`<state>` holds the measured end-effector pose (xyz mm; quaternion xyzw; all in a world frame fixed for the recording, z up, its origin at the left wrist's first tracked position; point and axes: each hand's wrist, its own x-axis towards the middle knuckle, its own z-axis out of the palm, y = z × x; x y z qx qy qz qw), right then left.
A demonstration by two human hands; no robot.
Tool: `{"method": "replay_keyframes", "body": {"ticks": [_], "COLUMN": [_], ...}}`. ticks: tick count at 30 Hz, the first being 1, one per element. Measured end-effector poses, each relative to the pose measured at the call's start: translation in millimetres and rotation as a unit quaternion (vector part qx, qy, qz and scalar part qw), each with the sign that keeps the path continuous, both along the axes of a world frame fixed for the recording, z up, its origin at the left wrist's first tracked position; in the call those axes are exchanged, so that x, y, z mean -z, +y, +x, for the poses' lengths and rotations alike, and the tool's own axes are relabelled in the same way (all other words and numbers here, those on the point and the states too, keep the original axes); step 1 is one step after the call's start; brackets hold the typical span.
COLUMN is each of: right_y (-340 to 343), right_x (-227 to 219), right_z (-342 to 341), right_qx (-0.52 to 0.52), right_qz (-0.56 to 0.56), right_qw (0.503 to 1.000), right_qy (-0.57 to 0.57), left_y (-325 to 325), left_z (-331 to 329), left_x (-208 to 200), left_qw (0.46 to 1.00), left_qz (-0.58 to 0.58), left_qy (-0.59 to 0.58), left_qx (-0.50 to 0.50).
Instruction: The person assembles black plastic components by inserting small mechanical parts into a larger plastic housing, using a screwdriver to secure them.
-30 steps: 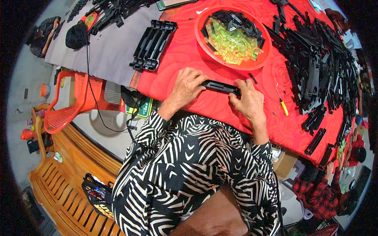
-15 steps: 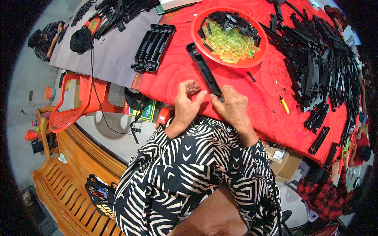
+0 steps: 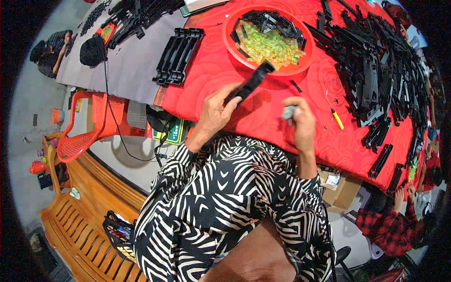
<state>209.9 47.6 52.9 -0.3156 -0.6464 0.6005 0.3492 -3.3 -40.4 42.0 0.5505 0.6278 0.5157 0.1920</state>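
Though blurred, red bowl (image 3: 233,43) beyond hands (image 3: 213,115).

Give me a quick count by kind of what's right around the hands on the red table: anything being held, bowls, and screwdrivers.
Long black plastic strip, in the left hand: 1
Small grey part, in the right hand: 1
Red bowl of yellow-green and black pieces: 1
Yellow-handled screwdriver on the red cloth: 1
Total: 4

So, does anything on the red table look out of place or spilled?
Nothing is spilled. One short black plastic strip lies alone on the red tablecloth, just outside the round red bowl. The left hand holds a long black plastic bar.
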Motion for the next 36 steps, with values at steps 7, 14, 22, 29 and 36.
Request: {"method": "replay_keyframes", "body": {"ticks": [7, 14, 22, 29, 36], "right_y": [6, 13, 18, 12, 8], "right_x": [12, 8, 18, 37, 35], "right_z": [9, -18, -61, -67, -65], "right_qx": [0.124, 0.135, 0.1, 0.077, 0.07], "right_qz": [-0.088, -0.126, -0.151, -0.112, -0.091], "right_qw": [0.966, 0.959, 0.935, 0.963, 0.972], "right_qy": [0.208, 0.215, 0.306, 0.234, 0.203], "left_y": [34, 44, 16, 15, 14], "left_z": [-12, -13, -5, -2, -1], "left_x": [34, 35, 40, 45, 47], "left_qw": [0.969, 0.959, 0.952, 0.945, 0.942], "left_qz": [-0.089, -0.108, 0.041, 0.014, 0.022], "left_qy": [0.159, 0.206, 0.279, 0.307, 0.315], "left_qx": [0.165, 0.159, 0.12, 0.115, 0.11]}}
